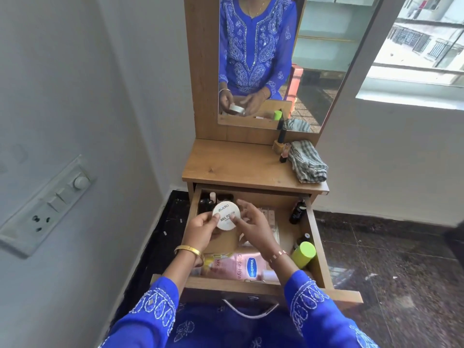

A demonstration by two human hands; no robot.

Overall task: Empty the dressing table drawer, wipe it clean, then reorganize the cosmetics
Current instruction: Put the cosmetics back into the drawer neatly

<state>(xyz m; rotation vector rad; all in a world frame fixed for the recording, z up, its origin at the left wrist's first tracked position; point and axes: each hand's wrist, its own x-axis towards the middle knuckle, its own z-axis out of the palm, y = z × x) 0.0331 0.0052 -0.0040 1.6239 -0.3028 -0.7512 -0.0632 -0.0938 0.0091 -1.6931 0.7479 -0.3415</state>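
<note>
The wooden drawer [316, 237] of the dressing table stands pulled out below me. Above it I hold a round white nail polish remover tub [226, 215] between both hands. My left hand [202, 228] grips its left edge, and my right hand [253, 226] pinches its right side with thumb and fingers. Inside the drawer lie a pink Vaseline lotion bottle [238, 267] at the front, a lime-green capped container [304, 254] at the right, a dark bottle [297, 211] at the back right and small dark bottles [207, 202] at the back left.
On the table top [233, 164] sit a folded striped cloth [307, 162] and nail polish bottles [280, 145] at the back right. A mirror [261, 59] rises behind. A wall with a switch panel [47, 204] is at the left; dark tiled floor lies to the right.
</note>
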